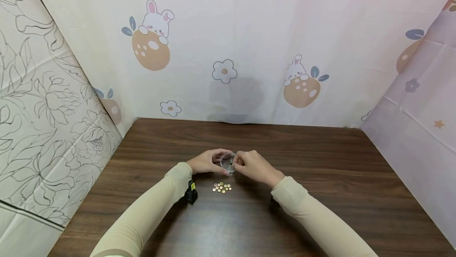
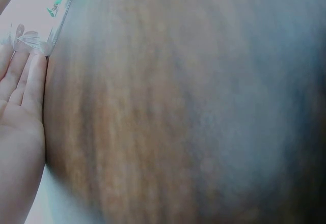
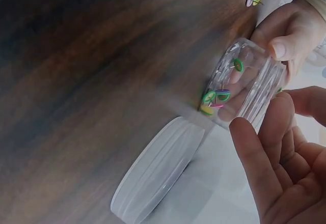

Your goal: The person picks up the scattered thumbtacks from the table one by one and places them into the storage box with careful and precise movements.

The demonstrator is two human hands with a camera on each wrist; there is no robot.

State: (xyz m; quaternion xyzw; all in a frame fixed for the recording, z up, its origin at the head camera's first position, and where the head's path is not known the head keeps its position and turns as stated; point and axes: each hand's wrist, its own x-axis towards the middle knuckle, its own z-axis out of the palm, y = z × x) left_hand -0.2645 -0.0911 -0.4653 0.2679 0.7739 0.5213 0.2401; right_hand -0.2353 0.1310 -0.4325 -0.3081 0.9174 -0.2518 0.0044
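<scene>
Jar, clear-walled, is mouth up, its axis near vertical. Left hand curves thumb and fingers round the jar's side. Right hand, on the jar's right, is nearer the mouth: its fingertips, drawn together at the rim, appear to pinch a green tack, mostly hidden. Other tacks lie inside; loose tacks lie on the jar's near side; a lid sits beside it.
</scene>
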